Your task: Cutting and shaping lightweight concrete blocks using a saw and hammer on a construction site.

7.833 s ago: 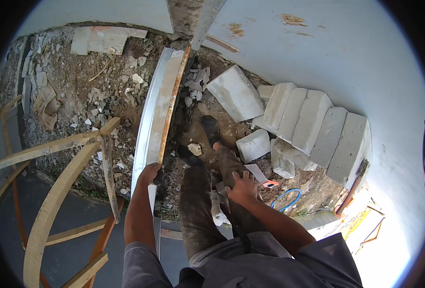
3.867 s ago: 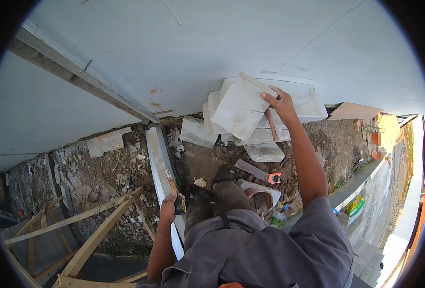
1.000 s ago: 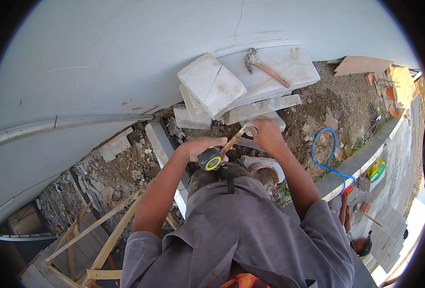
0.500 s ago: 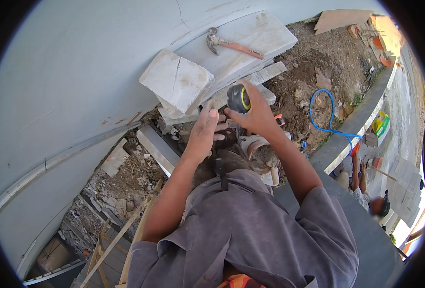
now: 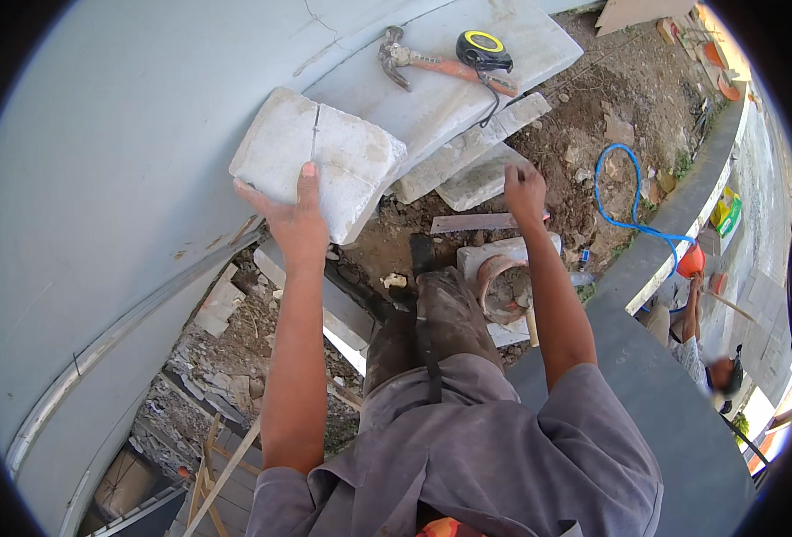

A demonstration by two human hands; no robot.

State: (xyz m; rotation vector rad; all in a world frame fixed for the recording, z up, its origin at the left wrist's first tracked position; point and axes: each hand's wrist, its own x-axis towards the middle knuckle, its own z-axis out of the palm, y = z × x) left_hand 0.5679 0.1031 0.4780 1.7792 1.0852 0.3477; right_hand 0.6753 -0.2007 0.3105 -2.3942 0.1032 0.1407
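A white block (image 5: 315, 152) with a dark line across its top sits by the wall. My left hand (image 5: 297, 215) grips its near left part, thumb on top and fingers along the side. My right hand (image 5: 526, 192) is closed above the dirt, apart from the block; a small dark bit shows at its fingers, too small to name. On the large white slab (image 5: 530, 45) behind lie a claw hammer (image 5: 449, 70) with an orange handle and a black-and-yellow tape measure (image 5: 483, 52) with its dark strap hanging over the edge. A saw (image 5: 473, 222) lies below my right hand.
A round container (image 5: 503, 291) with a reddish rim stands by my knees. Narrow slabs (image 5: 472, 148) are stacked beneath the large one. A blue hose (image 5: 637, 219) loops near the concrete curb (image 5: 696, 201). Beyond it, another person (image 5: 696, 349) handles a red-orange object.
The tape measure has left my right hand and now lies on the slab beside the hammer. My left hand has moved left onto the block; my right hand has moved right.
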